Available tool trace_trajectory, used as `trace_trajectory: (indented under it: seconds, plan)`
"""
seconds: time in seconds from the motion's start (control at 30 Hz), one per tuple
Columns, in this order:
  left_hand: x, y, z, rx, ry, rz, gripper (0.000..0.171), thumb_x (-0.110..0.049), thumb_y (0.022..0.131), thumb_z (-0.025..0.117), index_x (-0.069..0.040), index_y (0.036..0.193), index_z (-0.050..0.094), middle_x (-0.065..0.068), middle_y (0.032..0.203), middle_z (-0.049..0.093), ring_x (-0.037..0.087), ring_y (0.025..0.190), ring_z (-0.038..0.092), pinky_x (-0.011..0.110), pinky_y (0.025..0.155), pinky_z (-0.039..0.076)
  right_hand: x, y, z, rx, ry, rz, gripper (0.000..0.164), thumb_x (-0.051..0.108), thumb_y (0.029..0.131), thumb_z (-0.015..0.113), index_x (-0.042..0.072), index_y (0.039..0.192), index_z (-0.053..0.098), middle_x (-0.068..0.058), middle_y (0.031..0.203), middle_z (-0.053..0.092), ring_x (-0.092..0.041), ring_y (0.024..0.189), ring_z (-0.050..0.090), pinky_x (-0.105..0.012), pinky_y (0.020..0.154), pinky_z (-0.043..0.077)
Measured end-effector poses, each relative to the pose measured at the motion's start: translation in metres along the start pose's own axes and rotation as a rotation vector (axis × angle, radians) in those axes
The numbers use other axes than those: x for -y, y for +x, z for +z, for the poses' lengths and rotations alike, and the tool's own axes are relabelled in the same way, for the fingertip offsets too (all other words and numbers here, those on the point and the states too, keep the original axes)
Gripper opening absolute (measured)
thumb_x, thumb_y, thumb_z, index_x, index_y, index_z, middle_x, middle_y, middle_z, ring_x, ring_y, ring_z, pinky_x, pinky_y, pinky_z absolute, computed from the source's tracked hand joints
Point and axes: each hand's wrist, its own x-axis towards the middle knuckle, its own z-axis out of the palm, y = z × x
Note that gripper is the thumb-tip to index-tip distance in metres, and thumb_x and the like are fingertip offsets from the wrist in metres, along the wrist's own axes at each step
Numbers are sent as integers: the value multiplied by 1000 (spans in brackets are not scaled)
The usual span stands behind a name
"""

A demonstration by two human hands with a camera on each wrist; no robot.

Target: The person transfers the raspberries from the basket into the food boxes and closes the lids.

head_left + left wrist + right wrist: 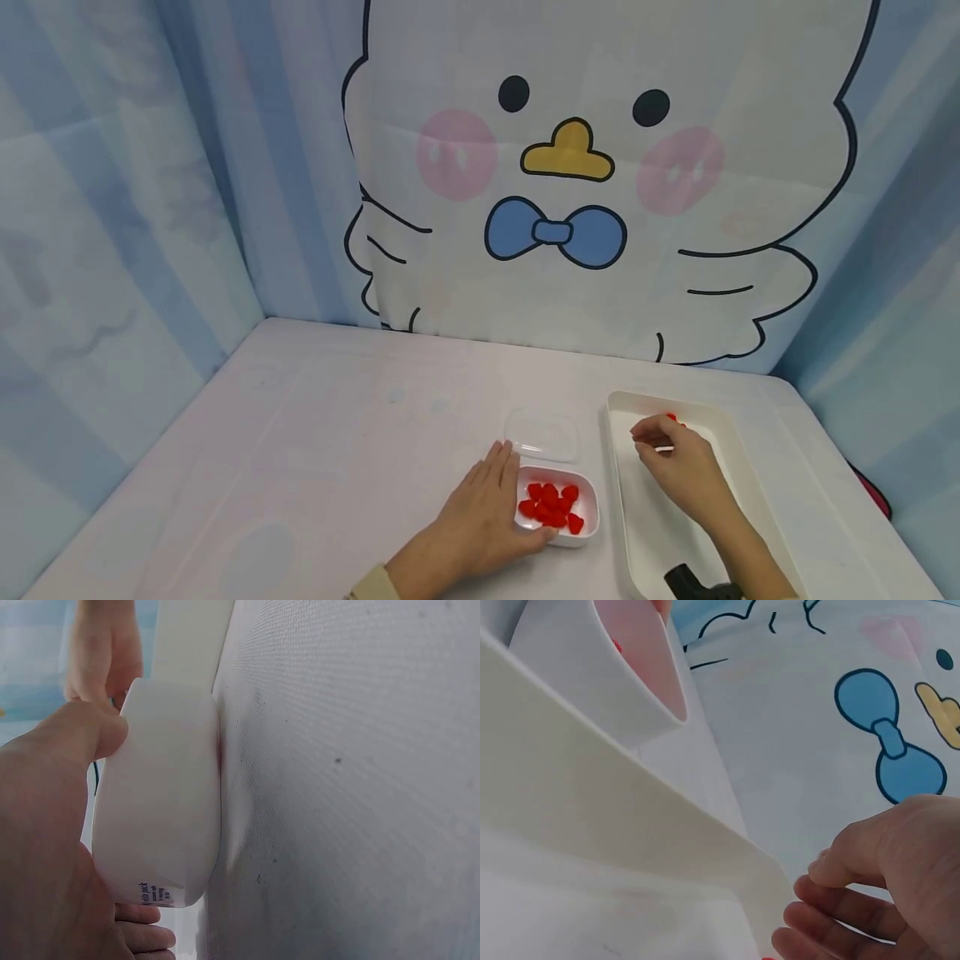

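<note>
A small white box (590, 540) holds several small red pieces (551, 507); dark print shows on its wall in the left wrist view. My left hand (480, 517) rests against its left side with straight fingers, the thumb touching the near rim. My right hand (678, 467) is over the long white tray (645, 533), fingers loosely bent, thumb close to the index finger. Nothing shows between its fingertips in the right wrist view (877, 885). A few red pieces (672, 417) lie in the tray's far part, partly hidden behind that hand.
A clear plastic lid (542, 435) lies on the pale table (300, 467) just beyond the box. The tray stands to the right of the box, with a narrow gap between. A curtain with a cartoon bird (555, 300) closes off the back. A black device (697, 583) sits by the right wrist.
</note>
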Motion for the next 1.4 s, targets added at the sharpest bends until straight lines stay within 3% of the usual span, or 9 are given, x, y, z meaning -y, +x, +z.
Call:
trace_trajectory:
  seconds: [0.17, 0.47, 0.73, 0.97, 1.2, 1.4]
  plan:
    - [0, 1, 2, 6, -5, 2, 105, -68, 79, 62, -7, 156, 24, 9, 164, 26, 27, 153, 23, 49, 119, 32, -14, 2, -1, -31, -31, -24, 11, -1, 87, 67, 4, 97, 68, -8, 97, 72, -22, 88, 67, -19, 73, 55]
    - [0, 2, 1, 15, -10, -3, 105, -70, 80, 60, -6, 156, 24, 10, 165, 24, 27, 153, 22, 48, 120, 31, -29, 9, -3, -2, -60, 29, 12, 2, 88, 64, 1, 100, 67, -15, 100, 71, -28, 90, 68, -22, 73, 55]
    - [1, 2, 1, 12, -11, -3, 105, -69, 79, 62, -7, 156, 24, 9, 165, 25, 27, 153, 23, 49, 119, 32, -38, 15, -7, 30, -60, 101, 18, 2, 91, 60, -5, 108, 63, -22, 103, 68, -33, 95, 64, -45, 83, 59]
    - [1, 3, 2, 10, -14, -3, 106, -69, 79, 62, -7, 156, 24, 9, 165, 25, 27, 153, 23, 49, 119, 32, -46, 23, -5, 57, -54, 152, 22, 1, 91, 59, -7, 111, 60, -25, 107, 65, -35, 96, 62, -41, 80, 60]
    - [1, 2, 2, 11, -18, -6, 106, -69, 79, 63, -8, 156, 24, 9, 164, 25, 27, 153, 23, 49, 119, 32, -52, 29, 2, 92, -50, 228, 23, -1, 92, 58, -7, 114, 58, -27, 112, 62, -34, 96, 60, -46, 88, 58]
    - [2, 2, 2, 8, -10, -4, 104, -69, 80, 61, -7, 156, 24, 9, 165, 24, 27, 153, 22, 48, 120, 32, -51, 34, 4, 97, -57, 216, 23, -2, 90, 58, -8, 111, 59, -27, 109, 63, -33, 93, 60, -46, 86, 58]
